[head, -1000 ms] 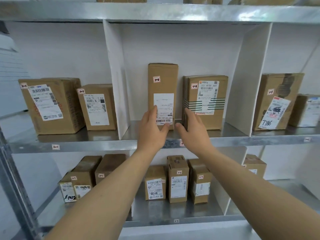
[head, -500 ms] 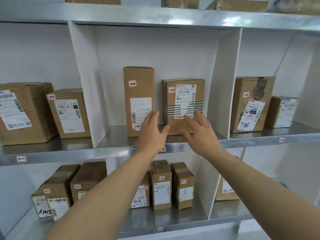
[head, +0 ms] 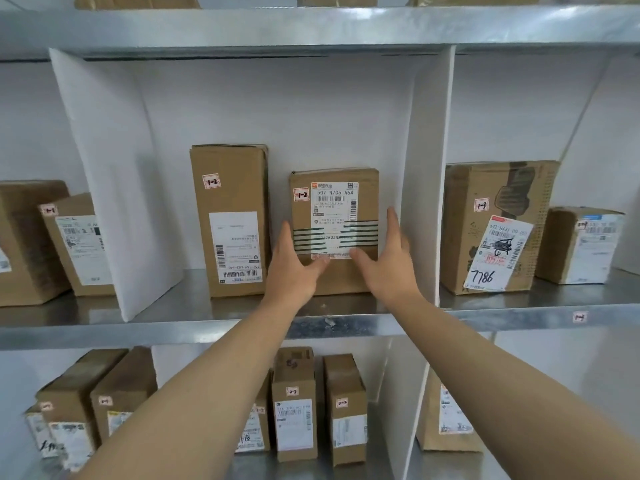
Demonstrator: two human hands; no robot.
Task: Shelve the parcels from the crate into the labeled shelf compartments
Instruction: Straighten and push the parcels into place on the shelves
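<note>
The striped parcel (head: 334, 202) stands upright on the middle shelf (head: 207, 327), in the centre compartment. It is at 3 o'clock of a taller parcel (head: 230, 220) and near the white divider (head: 426, 168), which is on its own 3 o'clock side. Its sticker (head: 301, 194) reads 1-2, matching the one on the taller parcel. The left hand (head: 294, 271) is at the parcel's 7 o'clock corner and the right hand (head: 389, 265) at its 5 o'clock corner. The fingers (head: 284, 237) of both are straight and spread, gripping nothing. Whether they touch the cardboard I cannot tell.

The parcel looks as good as placed, so the risks are small. A push from one hand alone would likely turn it askew, toward the divider or into the taller parcel. That one is narrow and high, and a knock near its top could tip it. A thumb catching the parcel's front as the hands pull away could drag it toward the shelf's lip.
</note>
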